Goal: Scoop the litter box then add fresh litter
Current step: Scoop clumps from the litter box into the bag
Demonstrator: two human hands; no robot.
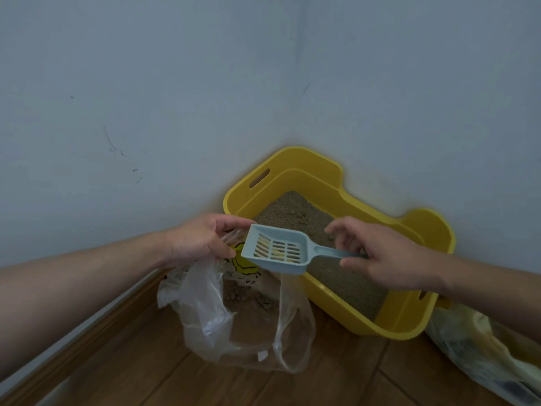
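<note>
head | left grip (199, 238) pinches bag (205, 303) | right grip (380, 256) holds scoop (278, 250) over bag

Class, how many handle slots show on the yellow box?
2: the far slot at the back; the near slot by the wrist of the right hand. More may be hidden.

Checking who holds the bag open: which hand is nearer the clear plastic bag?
Left. The left hand grips the clear plastic bag at its top edge; the right hand is apart from it, over the litter box, holding the blue scoop by its handle.
</note>
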